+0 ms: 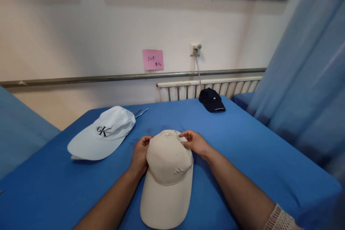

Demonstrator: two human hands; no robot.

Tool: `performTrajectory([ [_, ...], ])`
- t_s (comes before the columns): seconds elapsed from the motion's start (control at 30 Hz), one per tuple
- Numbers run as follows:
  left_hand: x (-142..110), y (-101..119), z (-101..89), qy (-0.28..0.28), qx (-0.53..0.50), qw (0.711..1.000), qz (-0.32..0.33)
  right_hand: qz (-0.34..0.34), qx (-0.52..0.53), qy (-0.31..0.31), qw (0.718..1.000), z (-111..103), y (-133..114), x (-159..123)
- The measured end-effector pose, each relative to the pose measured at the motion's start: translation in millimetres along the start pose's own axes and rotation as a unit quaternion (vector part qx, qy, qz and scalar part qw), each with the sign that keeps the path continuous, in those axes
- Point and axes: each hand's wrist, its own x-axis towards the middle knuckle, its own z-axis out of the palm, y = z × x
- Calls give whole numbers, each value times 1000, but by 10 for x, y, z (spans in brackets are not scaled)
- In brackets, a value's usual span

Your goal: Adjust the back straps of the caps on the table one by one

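A beige baseball cap (169, 160) lies on the blue-covered table with its brim toward me and a small raised logo on its front. My left hand (140, 152) grips the crown's left rear edge, its fingertips partly hidden behind the fabric. At the right rear of the crown, my right hand (194, 143) pinches the cap between thumb and fingers. To the left rests a white cap (115, 124) with a black CK mark, its brim pointing left and toward me. Far from both hands, near the back edge, sits a dark navy cap (211, 100).
The blue table cover (258, 165) reaches back to a white radiator (188, 90) and a metal rail (113, 78). Blue curtains (304, 79) hang at the right. On the wall are a pink note (153, 59) and a socket (195, 49) with a cord.
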Motion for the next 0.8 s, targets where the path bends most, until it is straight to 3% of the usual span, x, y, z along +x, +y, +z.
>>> performTrajectory([
  [0.13,60,34,5,-1,12,1000,-12,-14,109,39,993,-79,-100,13],
  [0.23,103,33,-19,-5,32,999,-23,21,190,64,979,-139,-122,40],
  [0.33,123,17,-48,-8,42,998,-35,45,195,80,976,-174,-110,84],
  [0.53,156,-16,-84,-22,50,998,-28,13,23,114,993,-157,-115,115],
  [0.63,172,-19,-81,-24,48,998,-27,-58,-118,130,983,-135,-133,92],
  [0.7,170,-16,-70,-29,48,998,-27,-94,-192,102,972,-114,-143,71],
  [0.8,145,-8,-43,-40,55,997,-31,-65,-206,45,975,-87,-149,49],
])
